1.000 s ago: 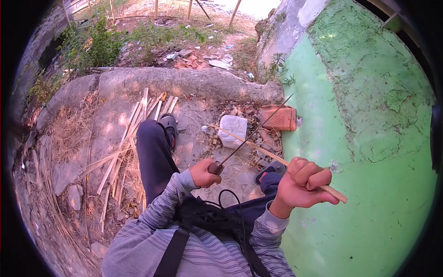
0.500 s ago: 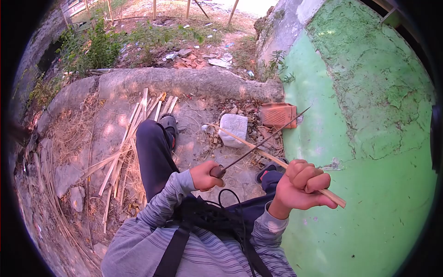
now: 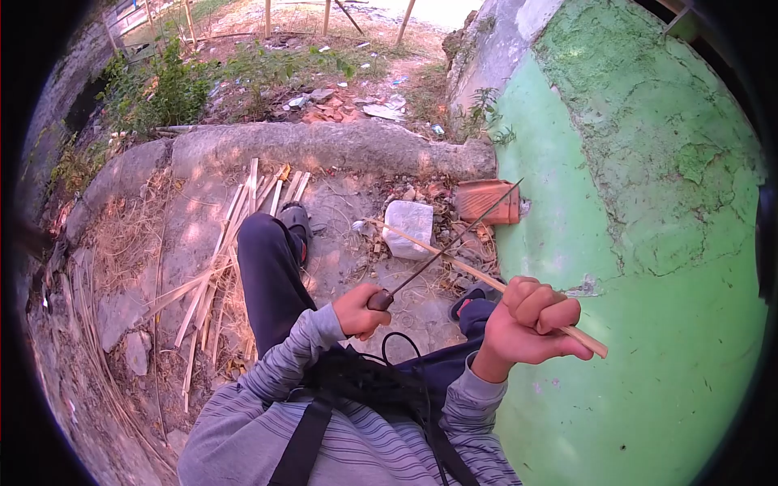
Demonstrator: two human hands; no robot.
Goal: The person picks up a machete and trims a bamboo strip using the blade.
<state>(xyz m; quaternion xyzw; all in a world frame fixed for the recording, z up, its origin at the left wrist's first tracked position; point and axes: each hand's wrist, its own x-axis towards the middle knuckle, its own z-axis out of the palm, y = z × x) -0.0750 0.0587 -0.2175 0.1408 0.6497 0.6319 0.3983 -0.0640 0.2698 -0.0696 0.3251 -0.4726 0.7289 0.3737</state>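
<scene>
My left hand [image 3: 359, 313] is closed around the dark handle of a long, thin-bladed knife [image 3: 416, 273]. Its blade points up and to the right, crossing a narrow bamboo strip [image 3: 468, 268]. At the crossing, blade and strip look to be in contact. The strip's near end is gripped by my right hand [image 3: 535, 322], fingers curled over it and thumb lying along it. From there the strip slants up and left, its far end passing in front of a whitish block [image 3: 408, 229] on the ground.
Split bamboo strips [image 3: 212, 283] lie heaped left of my leg [image 3: 271, 275]. An orange brick [image 3: 489, 202] sits against the green wall [image 3: 648, 324] on my right. Beyond my feet runs a low concrete ledge [image 3: 324, 150], with plants [image 3: 166, 89] and rubble behind it.
The knife's blade has shifted slightly left, its tip now in front of the orange brick. My right hand and the bamboo strip have barely moved.
</scene>
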